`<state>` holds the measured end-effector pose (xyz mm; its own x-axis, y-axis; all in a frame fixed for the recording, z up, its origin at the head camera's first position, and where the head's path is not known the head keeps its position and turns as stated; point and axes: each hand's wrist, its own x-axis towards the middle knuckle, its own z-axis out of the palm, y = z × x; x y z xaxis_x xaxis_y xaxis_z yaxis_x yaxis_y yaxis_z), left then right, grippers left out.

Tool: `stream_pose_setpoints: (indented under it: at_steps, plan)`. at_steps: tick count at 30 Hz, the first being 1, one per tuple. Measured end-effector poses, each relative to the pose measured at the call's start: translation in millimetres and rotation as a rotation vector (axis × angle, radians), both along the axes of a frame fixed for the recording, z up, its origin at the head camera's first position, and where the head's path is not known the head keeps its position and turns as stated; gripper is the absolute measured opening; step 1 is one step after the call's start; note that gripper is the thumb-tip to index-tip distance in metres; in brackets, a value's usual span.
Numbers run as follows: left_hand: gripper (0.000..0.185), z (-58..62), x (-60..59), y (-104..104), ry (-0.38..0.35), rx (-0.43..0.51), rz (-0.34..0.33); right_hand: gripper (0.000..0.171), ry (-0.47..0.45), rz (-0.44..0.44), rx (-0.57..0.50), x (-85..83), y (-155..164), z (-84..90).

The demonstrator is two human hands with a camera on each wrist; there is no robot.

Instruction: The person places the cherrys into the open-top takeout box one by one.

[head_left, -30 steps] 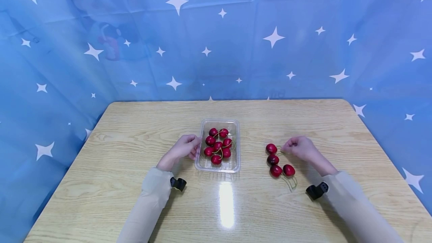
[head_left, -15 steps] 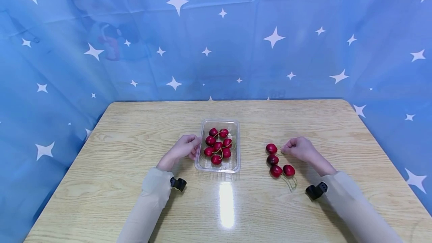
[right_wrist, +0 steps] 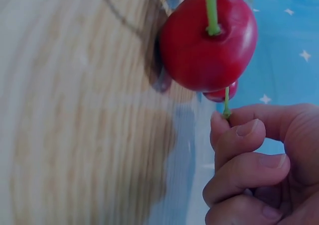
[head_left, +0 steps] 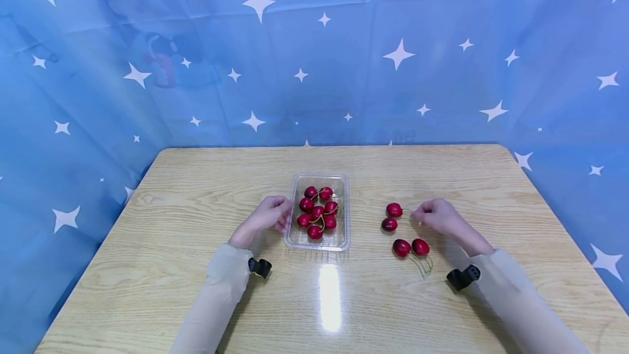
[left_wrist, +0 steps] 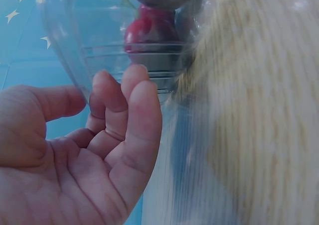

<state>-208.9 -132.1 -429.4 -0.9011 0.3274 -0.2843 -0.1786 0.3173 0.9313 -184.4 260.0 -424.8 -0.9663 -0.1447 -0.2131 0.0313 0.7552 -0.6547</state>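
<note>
A clear plastic box (head_left: 317, 244) with several red cherries (head_left: 316, 213) in it stands mid-table. At its left side, my left hand (head_left: 272, 213) holds the rim; the left wrist view shows the thumb at the edge and curled fingers (left_wrist: 142, 120) against the outer wall. To the right of the box, my right hand (head_left: 437, 216) pinches the green stem (right_wrist: 227, 105) of a cherry (head_left: 394, 210) between thumb and forefinger. A darker cherry (head_left: 389, 224) lies just in front of that one. Nearer the person, two more cherries (head_left: 401, 248) lie side by side, stems towards the person.
The wooden table (head_left: 236, 173) has a bright light reflection in front of the box. A blue curtain (head_left: 324, 53) with white stars hangs behind and beside it. Each sleeve carries a small black camera (head_left: 259, 267) at the wrist.
The pinched cherry has shifted slightly back and left. The darker cherry has rolled left and back, away from the front pair. My left hand and the box have stayed in place.
</note>
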Motion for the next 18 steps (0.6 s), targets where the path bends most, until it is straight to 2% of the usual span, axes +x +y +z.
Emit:
stream_pose_setpoints:
  at_steps: [9,18]
  plan:
    - [0.031,0.3,0.6,-0.2,-0.001,0.001,0.001,0.03,-0.026,0.017,-0.093,2.3,-2.1,3.9]
    - [0.03,0.5,0.4,0.0,-0.008,0.005,0.005,0.031,-0.025,0.034,-0.134,2.2,-6.2,8.8]
